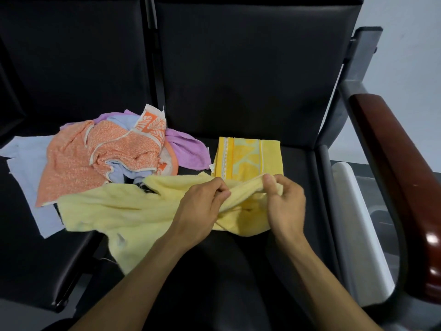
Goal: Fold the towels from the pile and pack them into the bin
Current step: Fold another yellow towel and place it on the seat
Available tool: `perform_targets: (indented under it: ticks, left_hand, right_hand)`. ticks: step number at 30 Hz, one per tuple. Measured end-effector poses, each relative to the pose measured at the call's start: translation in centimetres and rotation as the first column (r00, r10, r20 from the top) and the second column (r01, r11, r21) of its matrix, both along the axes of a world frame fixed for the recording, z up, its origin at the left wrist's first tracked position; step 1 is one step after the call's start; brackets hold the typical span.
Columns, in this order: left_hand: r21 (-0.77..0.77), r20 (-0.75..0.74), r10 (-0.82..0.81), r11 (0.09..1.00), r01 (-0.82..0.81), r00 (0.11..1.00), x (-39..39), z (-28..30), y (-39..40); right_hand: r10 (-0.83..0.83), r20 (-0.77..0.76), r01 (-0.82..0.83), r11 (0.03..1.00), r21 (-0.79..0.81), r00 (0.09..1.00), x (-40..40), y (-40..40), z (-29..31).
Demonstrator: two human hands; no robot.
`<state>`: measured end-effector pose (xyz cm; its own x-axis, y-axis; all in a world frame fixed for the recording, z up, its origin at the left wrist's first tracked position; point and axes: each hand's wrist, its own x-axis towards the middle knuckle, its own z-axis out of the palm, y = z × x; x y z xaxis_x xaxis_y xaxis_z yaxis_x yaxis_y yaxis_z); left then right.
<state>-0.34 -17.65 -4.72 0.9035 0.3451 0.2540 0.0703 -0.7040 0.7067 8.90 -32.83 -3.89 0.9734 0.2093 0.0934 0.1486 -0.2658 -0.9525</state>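
A pale yellow towel [124,211] lies rumpled across the front of the black seat. My left hand [202,209] pinches its bunched upper edge, and my right hand [284,201] grips the same edge a little to the right. Behind my hands lies a folded bright yellow towel [248,156] with a patterned band. To the left sits the pile [105,151]: orange patterned, lilac, light blue and purple towels heaped together. No bin can be made out for certain.
The black seats [238,80] have tall backrests. A dark red armrest [393,163] on a grey metal frame runs along the right side. A white object [358,223] lies beyond the seat's right edge. A gap divides the two seats.
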Motion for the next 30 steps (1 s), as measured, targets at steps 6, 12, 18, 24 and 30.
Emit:
perform_targets:
  ticks: [6, 12, 18, 24, 30]
  left_hand:
    - [-0.074, 0.038, -0.052, 0.996, 0.055, 0.998, -0.1, 1.0, -0.8]
    - [-0.116, -0.140, -0.070, 0.992, 0.054, 0.988, -0.2, 1.2, -1.0]
    - [0.101, 0.039, 0.188, 0.976, -0.191, 0.982, -0.2, 0.8, 0.2]
    - [-0.094, 0.057, 0.175, 0.981, -0.170, 0.983, 0.0, 1.2, 0.5]
    - [-0.123, -0.008, 0.083, 0.989, -0.083, 0.997, 0.0, 0.9, -0.1]
  right_hand:
    - [0.488, -0.095, -0.497, 0.858, -0.127, 0.867, -0.3, 0.1, -0.3]
    - [0.351, -0.051, -0.355, 0.924, -0.141, 0.935, -0.4, 0.5, 0.0]
    - [0.122, -0.116, -0.117, 0.992, 0.043, 0.986, 0.4, 0.0, 0.5]
    - [0.180, -0.120, -0.194, 0.975, -0.110, 0.976, 0.8, -0.4, -0.1]
    - [0.457, -0.060, -0.460, 0.867, -0.192, 0.887, -0.7, 0.7, -0.5]
